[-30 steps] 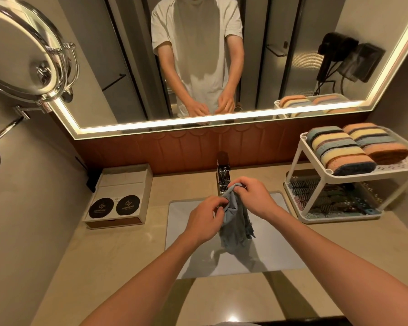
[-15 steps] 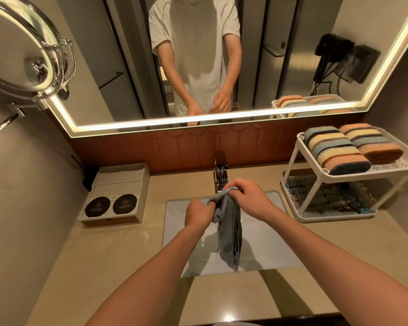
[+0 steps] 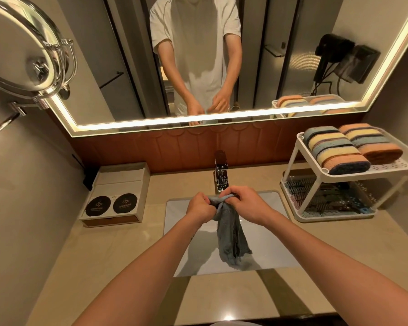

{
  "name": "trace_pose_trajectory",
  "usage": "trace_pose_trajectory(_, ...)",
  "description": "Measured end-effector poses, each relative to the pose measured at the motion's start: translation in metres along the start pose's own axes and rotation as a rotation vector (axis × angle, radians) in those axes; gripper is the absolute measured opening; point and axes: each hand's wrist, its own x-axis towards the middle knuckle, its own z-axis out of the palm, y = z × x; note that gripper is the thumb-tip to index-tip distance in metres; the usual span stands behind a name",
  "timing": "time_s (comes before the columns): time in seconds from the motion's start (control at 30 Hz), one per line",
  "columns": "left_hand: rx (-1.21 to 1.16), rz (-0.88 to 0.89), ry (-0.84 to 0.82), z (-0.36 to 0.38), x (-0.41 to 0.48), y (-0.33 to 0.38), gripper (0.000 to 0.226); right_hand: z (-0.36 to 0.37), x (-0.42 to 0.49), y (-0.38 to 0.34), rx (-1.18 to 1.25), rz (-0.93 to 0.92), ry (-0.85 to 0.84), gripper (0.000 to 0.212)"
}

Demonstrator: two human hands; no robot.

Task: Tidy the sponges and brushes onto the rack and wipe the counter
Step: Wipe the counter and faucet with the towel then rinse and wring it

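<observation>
Over the sink (image 3: 266, 252) both my hands grip the top of a grey-blue cloth (image 3: 230, 236), which hangs down in a twisted strip. My left hand (image 3: 199, 208) holds it from the left, and my right hand (image 3: 244, 202) holds it from the right. At the right stands a white two-tier rack (image 3: 339, 177). Several striped sponges (image 3: 339, 149) lie in two rows on its top shelf. Brushes (image 3: 323, 196) lie on its lower shelf, partly hidden by the frame.
A chrome faucet (image 3: 222, 172) stands just behind my hands. A white box with two black round lids (image 3: 113, 203) sits on the beige counter (image 3: 104, 267) at the left. A round swivel mirror (image 3: 21, 55) juts from the left wall. A wall mirror runs along the back.
The cloth was bunched between my hands; now it hangs longer and straighter over the sink. My hands have drawn closer together at its top.
</observation>
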Motion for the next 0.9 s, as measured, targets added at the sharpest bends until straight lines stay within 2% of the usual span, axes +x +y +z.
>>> trace_pose_trajectory(0.1,0.275,0.015,0.001,-0.007,0.000,0.009,0.025,0.003,-0.001,0.001,-0.042,-0.003,0.003,0.023)
trace_pose_trajectory(0.17,0.341,0.071,0.101,-0.010,0.004,0.009,0.014,0.001,-0.001,0.001,-0.053,-0.005,0.017,0.023)
trace_pose_trajectory(0.2,0.310,0.108,0.160,-0.012,0.007,0.008,0.007,-0.001,-0.001,0.001,-0.052,-0.004,0.030,0.023)
trace_pose_trajectory(0.27,0.139,0.166,0.237,-0.014,0.011,0.006,0.019,-0.007,0.000,0.003,-0.039,-0.004,0.061,0.022)
trace_pose_trajectory(0.37,-0.184,0.139,0.245,-0.017,0.008,0.007,0.028,-0.012,0.004,0.006,-0.033,-0.012,0.087,0.021)
trace_pose_trajectory(0.43,-0.251,0.101,0.226,-0.020,0.004,0.010,0.033,-0.011,0.006,0.007,-0.030,-0.022,0.097,0.021)
trace_pose_trajectory(0.6,0.093,0.166,0.251,-0.029,0.001,0.009,0.030,-0.005,0.008,0.005,-0.020,-0.016,0.116,0.020)
trace_pose_trajectory(0.9,0.487,0.204,0.198,-0.035,0.008,0.002,0.026,0.001,0.011,0.000,-0.103,-0.033,0.092,0.020)
